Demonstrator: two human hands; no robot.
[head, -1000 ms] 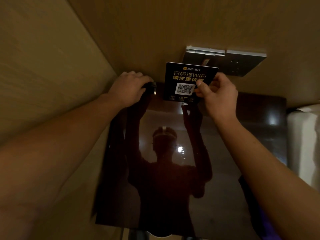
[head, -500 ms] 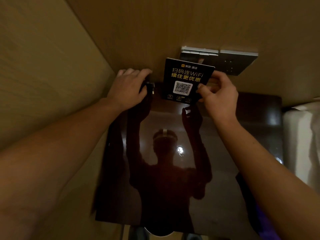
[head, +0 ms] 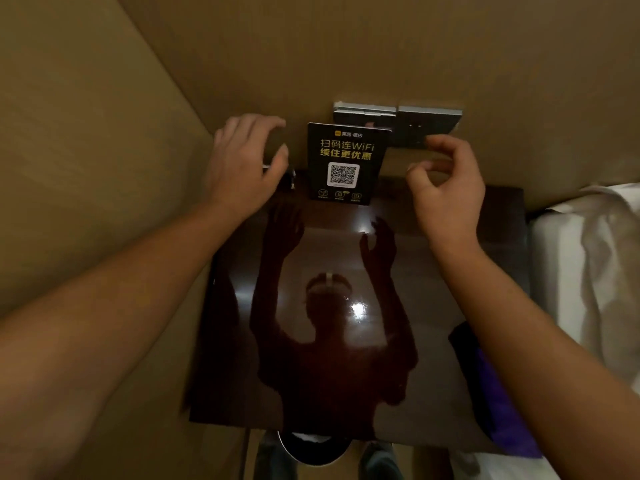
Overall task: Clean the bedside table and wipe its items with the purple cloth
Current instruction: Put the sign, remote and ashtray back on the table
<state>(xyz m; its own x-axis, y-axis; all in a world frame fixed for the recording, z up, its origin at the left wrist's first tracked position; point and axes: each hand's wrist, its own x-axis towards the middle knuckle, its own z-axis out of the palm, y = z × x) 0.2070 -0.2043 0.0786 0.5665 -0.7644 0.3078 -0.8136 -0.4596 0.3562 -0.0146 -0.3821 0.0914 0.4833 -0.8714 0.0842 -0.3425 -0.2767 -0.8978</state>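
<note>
Presently left hand (head: 242, 168) and right hand (head: 446, 188) hover spread, gripping nothing, either side of upright WiFi sign (head: 346, 164) at desk (head: 311, 375) rear. Purple cloth (head: 498, 410) lies beneath right forearm.

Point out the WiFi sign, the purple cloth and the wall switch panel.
WiFi sign (head: 347, 163), head view, on its black face just above the QR code.
purple cloth (head: 498, 407), head view, on its purple fold beside the right forearm.
wall switch panel (head: 429, 119), head view, on its right plate.

Your bedside table (head: 346, 393): dark glossy wood, mirror-like. WiFi sign (head: 347, 163) at its back: matt black. Purple cloth (head: 498, 407): soft fabric.
</note>
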